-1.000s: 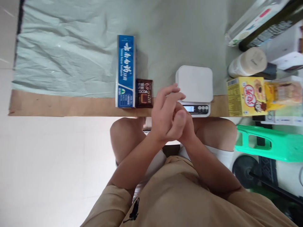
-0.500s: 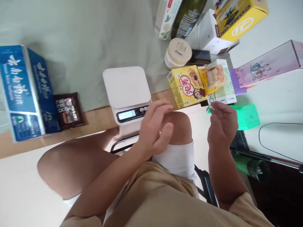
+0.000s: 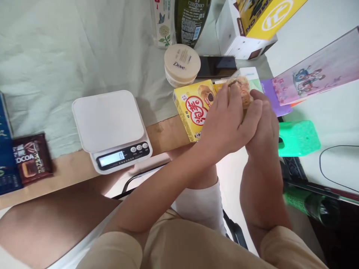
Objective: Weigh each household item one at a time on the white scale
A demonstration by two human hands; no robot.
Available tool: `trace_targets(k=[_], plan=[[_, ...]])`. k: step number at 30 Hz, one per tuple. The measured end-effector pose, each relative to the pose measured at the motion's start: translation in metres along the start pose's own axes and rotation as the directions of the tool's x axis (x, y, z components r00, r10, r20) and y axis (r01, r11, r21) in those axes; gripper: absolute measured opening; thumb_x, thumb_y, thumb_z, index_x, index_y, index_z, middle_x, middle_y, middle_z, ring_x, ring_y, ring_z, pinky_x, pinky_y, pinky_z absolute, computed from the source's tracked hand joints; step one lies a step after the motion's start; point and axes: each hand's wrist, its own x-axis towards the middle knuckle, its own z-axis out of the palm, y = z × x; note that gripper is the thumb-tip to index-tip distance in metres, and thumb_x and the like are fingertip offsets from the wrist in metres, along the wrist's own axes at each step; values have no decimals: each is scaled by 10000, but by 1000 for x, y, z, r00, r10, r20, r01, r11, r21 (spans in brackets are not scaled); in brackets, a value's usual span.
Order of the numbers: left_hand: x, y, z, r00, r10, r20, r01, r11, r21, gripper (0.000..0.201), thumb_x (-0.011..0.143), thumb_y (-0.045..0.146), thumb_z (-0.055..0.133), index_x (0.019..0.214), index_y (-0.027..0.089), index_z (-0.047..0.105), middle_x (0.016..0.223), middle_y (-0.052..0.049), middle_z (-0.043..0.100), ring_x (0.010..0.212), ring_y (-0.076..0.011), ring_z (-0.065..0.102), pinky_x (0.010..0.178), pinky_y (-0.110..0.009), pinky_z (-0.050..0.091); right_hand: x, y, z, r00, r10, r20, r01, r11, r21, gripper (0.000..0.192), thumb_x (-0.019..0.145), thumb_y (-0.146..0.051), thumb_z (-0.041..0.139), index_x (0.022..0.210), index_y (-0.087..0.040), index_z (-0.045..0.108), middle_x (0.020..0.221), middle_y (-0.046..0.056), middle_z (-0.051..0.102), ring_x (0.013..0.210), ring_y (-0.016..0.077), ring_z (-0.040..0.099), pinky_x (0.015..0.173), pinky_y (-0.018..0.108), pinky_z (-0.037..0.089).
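Observation:
Both my hands meet over a clear-wrapped bread snack (image 3: 242, 86) at the right of the table. My left hand (image 3: 224, 119) reaches across the yellow snack box (image 3: 192, 110), its bent fingers on the wrapper's near left side. From the right, my right hand (image 3: 265, 125) closes on the same packet, with its fingertips partly hidden behind my left thumb. Whether the packet is off the surface I cannot tell. To the left, a white kitchen scale (image 3: 109, 121) has a bare platform and a lit display that seems to read 0.
A Dove jar (image 3: 182, 65), a dark phone (image 3: 215, 66) and a green bottle (image 3: 192, 22) stand behind the yellow box. A brown cocoa packet (image 3: 33, 158) lies by a blue box (image 3: 7, 157) at left. A green plastic container (image 3: 300, 138) is beyond my right hand.
My left hand has moved from beside the scale rightward to the wrapped snack. My right hand has risen forward to it too. The view has shifted right.

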Motion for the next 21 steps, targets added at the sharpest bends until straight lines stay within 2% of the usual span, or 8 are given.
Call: trace_targets(k=[4, 6, 8, 11, 14, 16, 18, 21], plan=[[-3, 4, -5, 997, 23, 71, -21, 999, -35, 512, 1151, 601, 384, 1401, 223, 623, 1646, -111, 602, 1691, -330, 411, 1383, -497, 448, -2, -2, 1, 999, -45, 7, 45, 998, -48, 532, 1148, -390, 316, 1519, -188, 640, 1572, 156, 661, 1534, 267, 599, 1339, 508, 471], [-10, 13, -17, 994, 69, 90, -67, 997, -28, 637, 1158, 639, 257, 1474, 191, 583, 1658, -110, 582, 1709, -331, 368, 1393, -505, 417, -8, -8, -1, 993, -117, -31, 114, 990, -81, 500, 1137, -355, 366, 1515, -194, 651, 1558, 144, 667, 1554, 295, 576, 1351, 540, 452], [-21, 23, -36, 985, 146, 92, -145, 989, -15, 842, 1134, 684, 68, 1551, 105, 515, 1685, -158, 538, 1720, -350, 330, 1406, -523, 381, -19, -18, -2, 973, -218, -71, 212, 973, -87, 484, 1136, -388, 415, 1527, -227, 651, 1549, 114, 664, 1557, 309, 572, 1359, 562, 442], [-41, 33, -81, 973, 228, 26, -228, 973, 36, 978, 1104, 680, -72, 1578, 6, 454, 1724, -237, 469, 1730, -370, 305, 1424, -567, 346, -43, -40, 9, 933, -359, -30, 359, 933, 21, 519, 1155, -429, 351, 1589, -304, 607, 1587, 61, 629, 1582, 299, 547, 1362, 568, 446], [-67, 29, -145, 980, 196, -37, -191, 976, 108, 878, 1139, 681, 87, 1584, 36, 483, 1733, -230, 481, 1707, -345, 382, 1437, -555, 340, -72, -69, 41, 903, -429, 38, 412, 886, 214, 573, 1161, -480, 288, 1650, -322, 543, 1642, 43, 571, 1635, 296, 485, 1402, 561, 409], [-86, 18, -190, 992, 127, -6, -126, 989, 74, 804, 1138, 696, 224, 1615, 111, 502, 1782, -171, 440, 1735, -333, 324, 1460, -512, 317, -90, -89, 69, 895, -435, 101, 386, 867, 315, 582, 1155, -515, 303, 1662, -333, 523, 1677, 45, 529, 1643, 285, 473, 1422, 538, 397], [-104, 5, -227, 999, 32, -29, -31, 999, 31, 664, 1140, 653, 313, 1638, 256, 502, 1813, -62, 413, 1753, -310, 279, 1471, -495, 316, -102, -107, 96, 882, -428, 199, 333, 864, 378, 587, 1147, -542, 308, 1651, -340, 531, 1691, 65, 511, 1619, 273, 502, 1405, 525, 433], [-122, -11, -259, 988, -100, -118, 101, 995, 8, 618, 1120, 702, 305, 1624, 391, 484, 1811, 31, 413, 1763, -285, 255, 1489, -518, 272, -111, -126, 127, 830, -432, 352, 289, 874, 391, 612, 1132, -591, 322, 1635, -325, 547, 1675, 96, 523, 1594, 276, 528, 1360, 533, 488]])
